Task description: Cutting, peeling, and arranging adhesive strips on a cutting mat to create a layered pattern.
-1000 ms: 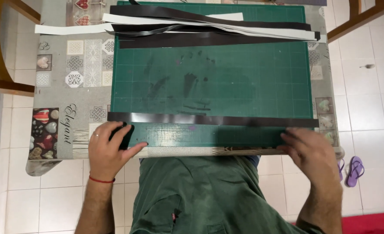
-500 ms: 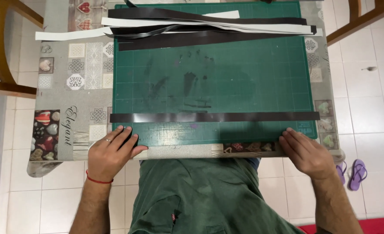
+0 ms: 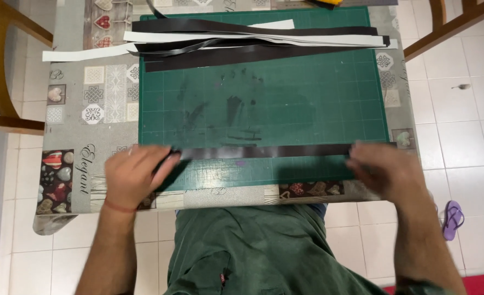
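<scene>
One black strip (image 3: 264, 151) lies left to right across the near part of the green mat (image 3: 285, 104), and both hands pinch its ends: left hand (image 3: 135, 175) at the left end, right hand (image 3: 386, 172) at the right. More strips (image 3: 242, 41), black and white, lie piled along the mat's far edge on the desk (image 3: 89, 98).

Both hands are blurring: the left hand (image 3: 134, 176) is covering one end of the black strip (image 3: 264, 151), the right hand (image 3: 386, 172) the other. A yellow object (image 3: 329, 2) is being cropped at the top edge.
</scene>
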